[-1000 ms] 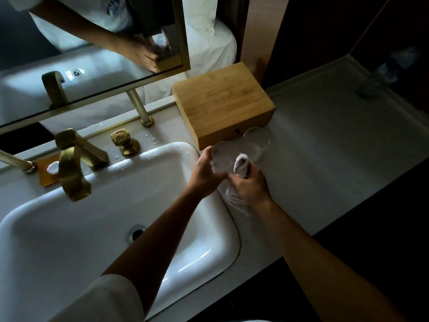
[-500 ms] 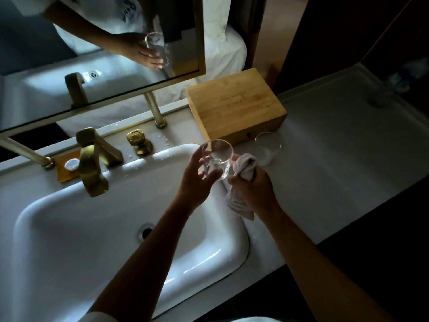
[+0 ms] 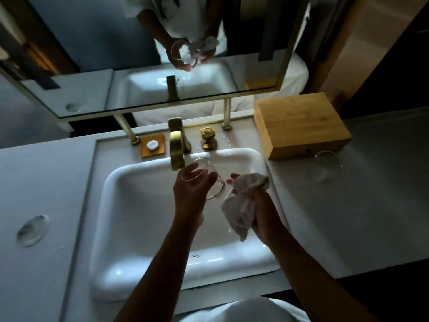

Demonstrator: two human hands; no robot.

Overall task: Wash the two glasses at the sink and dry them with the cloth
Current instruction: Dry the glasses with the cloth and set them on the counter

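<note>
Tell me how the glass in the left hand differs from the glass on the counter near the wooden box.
The held glass is gripped by the left hand above the sink, lying tilted; the counter glass stands upright and untouched in front of the wooden box. The held glass is next to the cloth bunched in the right hand; the counter glass is apart from it. Both are clear, empty tumblers.

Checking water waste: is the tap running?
Off, it seems: no stream falls from the gold tap into the sink.
</note>
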